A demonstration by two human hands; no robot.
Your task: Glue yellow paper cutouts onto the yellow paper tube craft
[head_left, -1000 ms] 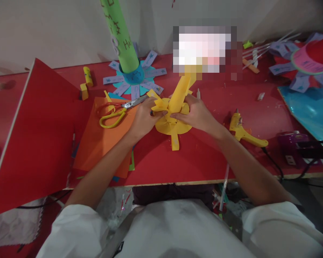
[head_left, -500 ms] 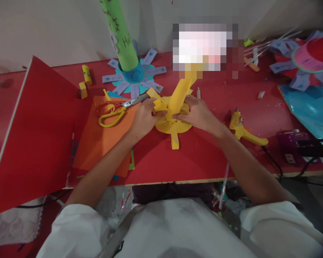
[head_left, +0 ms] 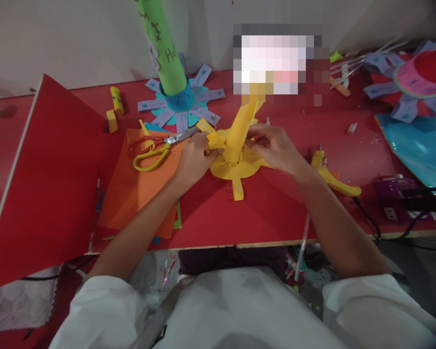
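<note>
A yellow paper craft (head_left: pixel 237 133) stands on the red table, its rolled tube leaning to the upper right from a round base with strips spreading outward. My left hand (head_left: pixel 195 157) is closed on the strips at the tube's left foot, thumb near the base. On the other side, my right hand (head_left: pixel 276 148) has its thumb and bent fingers at the tube's lower right, around the paper there; its fingertips are partly hidden. One yellow strip (head_left: pixel 237 189) points toward me, and another sticks out under my right hand. Scissors (head_left: pixel 152 157) with yellow and red handles lie beside my left hand.
Orange paper sheets (head_left: pixel 141 179) lie under the scissors. A yellow glue gun (head_left: pixel 332 179) with a cord rests at right, near a purple box (head_left: pixel 394 198). Behind stands a green paper tube (head_left: pixel 170 68) on a blue base. A red board (head_left: pixel 54 184) rises at left.
My right hand has shifted slightly right, away from the front of the tube, and its thumb has drawn back. A strip now shows beneath it. My left hand stays nearly in place.
</note>
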